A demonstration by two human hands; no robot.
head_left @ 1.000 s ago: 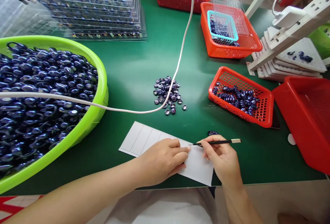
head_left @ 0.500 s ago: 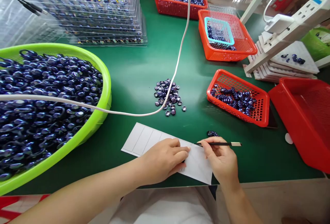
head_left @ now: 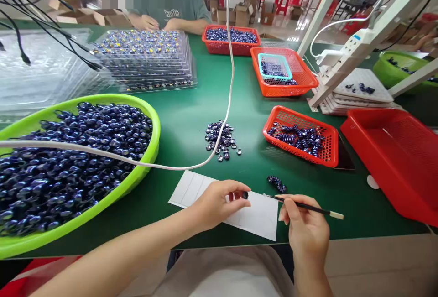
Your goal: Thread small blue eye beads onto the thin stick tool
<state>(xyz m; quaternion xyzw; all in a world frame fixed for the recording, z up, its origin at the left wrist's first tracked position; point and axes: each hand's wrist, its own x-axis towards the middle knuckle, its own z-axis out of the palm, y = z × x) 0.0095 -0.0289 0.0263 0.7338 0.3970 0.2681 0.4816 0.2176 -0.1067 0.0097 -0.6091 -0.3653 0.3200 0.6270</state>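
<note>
Between the thumb and fingers of my left hand (head_left: 224,201) is a small dark bead (head_left: 245,195), held just above a white paper sheet (head_left: 260,217) with ruled lines at its left end. My right hand (head_left: 306,224) grips a thin black brush-like stick (head_left: 310,206) with a pale back end, its tip pointing left toward the bead. Beyond the right hand lies a short row of dark shiny beads (head_left: 277,184). Farther up the green table is a loose pile of dark glossy beads (head_left: 219,135).
A white cable (head_left: 188,168) loops across the table. At left stands a green basket (head_left: 155,128) full of dark looped pieces; behind it are stacked clear trays (head_left: 157,71). Red baskets (head_left: 328,158) and a red bin (head_left: 386,160) line the right. A co-worker (head_left: 191,0) sits opposite.
The view has tilted up, bringing the co-worker into sight. My left hand has lifted from the paper with the bead showing; my right hand has drawn back rightward with the stick.
</note>
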